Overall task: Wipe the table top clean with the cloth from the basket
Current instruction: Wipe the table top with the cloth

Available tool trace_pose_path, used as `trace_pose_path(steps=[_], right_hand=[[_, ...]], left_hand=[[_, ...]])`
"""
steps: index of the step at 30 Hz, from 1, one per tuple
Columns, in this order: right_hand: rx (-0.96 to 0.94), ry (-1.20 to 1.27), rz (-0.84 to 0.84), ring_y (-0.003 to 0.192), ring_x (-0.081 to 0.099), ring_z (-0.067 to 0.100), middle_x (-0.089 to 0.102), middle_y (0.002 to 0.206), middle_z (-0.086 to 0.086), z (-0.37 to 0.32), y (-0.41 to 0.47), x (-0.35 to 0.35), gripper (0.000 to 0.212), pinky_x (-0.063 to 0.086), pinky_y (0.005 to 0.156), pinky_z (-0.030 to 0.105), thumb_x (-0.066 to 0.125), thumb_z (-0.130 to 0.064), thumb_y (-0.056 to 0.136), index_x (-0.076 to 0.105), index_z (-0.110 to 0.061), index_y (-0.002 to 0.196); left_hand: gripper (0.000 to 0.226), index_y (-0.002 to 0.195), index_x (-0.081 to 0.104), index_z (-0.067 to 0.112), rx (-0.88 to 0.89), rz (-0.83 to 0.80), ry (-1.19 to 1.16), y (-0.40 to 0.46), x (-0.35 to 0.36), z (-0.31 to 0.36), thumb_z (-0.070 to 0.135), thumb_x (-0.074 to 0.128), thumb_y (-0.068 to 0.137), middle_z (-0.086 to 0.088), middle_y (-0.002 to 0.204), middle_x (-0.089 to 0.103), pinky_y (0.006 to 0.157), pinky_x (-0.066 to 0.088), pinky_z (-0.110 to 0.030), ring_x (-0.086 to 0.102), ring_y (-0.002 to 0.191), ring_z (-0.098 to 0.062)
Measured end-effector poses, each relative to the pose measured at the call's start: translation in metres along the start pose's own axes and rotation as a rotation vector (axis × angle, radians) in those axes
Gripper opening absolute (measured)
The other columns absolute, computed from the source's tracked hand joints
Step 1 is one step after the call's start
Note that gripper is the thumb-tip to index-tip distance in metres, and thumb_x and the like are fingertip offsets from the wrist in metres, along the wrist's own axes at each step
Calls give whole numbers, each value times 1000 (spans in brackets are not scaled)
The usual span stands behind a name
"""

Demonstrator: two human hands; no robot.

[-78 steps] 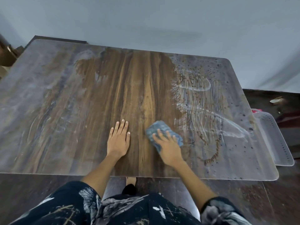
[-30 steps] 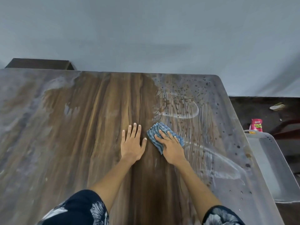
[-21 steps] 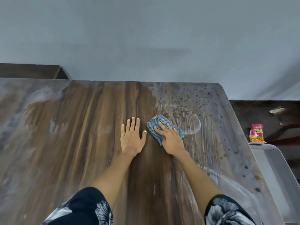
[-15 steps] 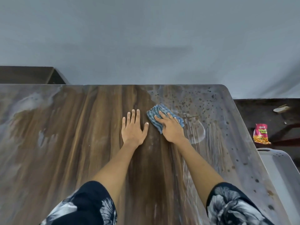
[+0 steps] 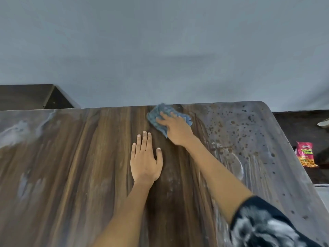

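Observation:
A blue checked cloth (image 5: 161,114) lies at the far edge of the wooden table top (image 5: 71,166). My right hand (image 5: 175,128) presses down on the cloth with straight, spread fingers. My left hand (image 5: 145,158) rests flat on the wood just nearer and to the left, fingers straight. The middle strip of the table is dark and clean. The right part (image 5: 249,132) carries dark specks and whitish streaks, and the left part (image 5: 19,129) has pale smears.
A grey wall rises behind the table's far edge. On the dark floor to the right lies a red snack packet (image 5: 305,154). A corner of the pale basket (image 5: 323,191) shows at the right edge. A dark piece of furniture (image 5: 33,96) stands at the far left.
My right hand has pushed the cloth away from me, from mid-table up to the far edge. My left hand stayed flat on the table. The view has tilted up toward the wall.

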State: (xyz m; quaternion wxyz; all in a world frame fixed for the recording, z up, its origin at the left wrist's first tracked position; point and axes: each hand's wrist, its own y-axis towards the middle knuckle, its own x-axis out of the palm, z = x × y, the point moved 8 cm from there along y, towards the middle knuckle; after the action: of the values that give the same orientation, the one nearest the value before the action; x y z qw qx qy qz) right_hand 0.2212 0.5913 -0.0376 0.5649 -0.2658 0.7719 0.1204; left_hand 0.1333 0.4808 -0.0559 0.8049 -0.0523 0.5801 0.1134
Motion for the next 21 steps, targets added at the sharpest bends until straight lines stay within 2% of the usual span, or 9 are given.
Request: trace_pose_path(steps=[3,5,7,9,12,15,18,21], right_hand=[[-165,-22,-18,145,19,19,26,155,-4,-3,-42,8,51,20,117,45,45,-12,93,40,-27,142],[-68,27,79,139,33,20,37,150,-4,22,-51,-8,48,29,113,42,43,-11,93,47,-26,138],[100,-41,172,131,39,24,41,146,-4,46,-43,-23,46,37,104,42,41,-13,94,46,-27,137],[234,-140,199,131,35,28,36,147,-2,57,-22,-30,49,36,102,44,42,-17,95,38,-30,142],[295,-67,194,140,21,30,27,152,2,45,13,-25,55,24,111,47,46,-19,93,32,-30,146],[148,-83,149,144,13,28,21,157,0,5,32,-11,55,21,113,48,48,-19,93,32,-29,145],[-53,-133,108,144,18,24,22,157,-3,-25,5,6,56,23,112,48,47,-19,93,31,-30,145],[-112,-143,121,143,24,20,29,154,-5,-6,-46,11,55,25,111,45,47,-20,92,34,-30,144]], left_hand=[[58,148,13,16,-5,25,-14,0,-1,-1,38,27,96,2,157,11,116,-2,-28,3,145,-13],[58,148,12,16,-11,28,-21,0,0,-1,37,27,96,3,157,10,115,-4,-27,2,145,-12],[57,148,12,17,-17,27,-30,0,-1,-1,38,26,97,4,157,8,115,-4,-27,1,145,-12],[57,148,12,18,-23,25,-29,0,-2,-1,38,26,97,4,157,8,116,-4,-28,1,145,-12],[57,148,11,18,-23,21,-22,0,-3,0,38,25,97,4,157,8,115,-5,-27,1,145,-12],[57,148,12,17,-22,17,-26,0,-5,0,37,26,97,4,157,9,115,-4,-27,2,145,-11],[57,148,12,17,-27,21,-30,0,-5,0,36,25,97,3,157,10,115,-3,-27,3,145,-12],[56,148,13,16,-21,32,-44,0,-3,-1,34,25,97,3,157,11,115,-3,-27,4,145,-12]])
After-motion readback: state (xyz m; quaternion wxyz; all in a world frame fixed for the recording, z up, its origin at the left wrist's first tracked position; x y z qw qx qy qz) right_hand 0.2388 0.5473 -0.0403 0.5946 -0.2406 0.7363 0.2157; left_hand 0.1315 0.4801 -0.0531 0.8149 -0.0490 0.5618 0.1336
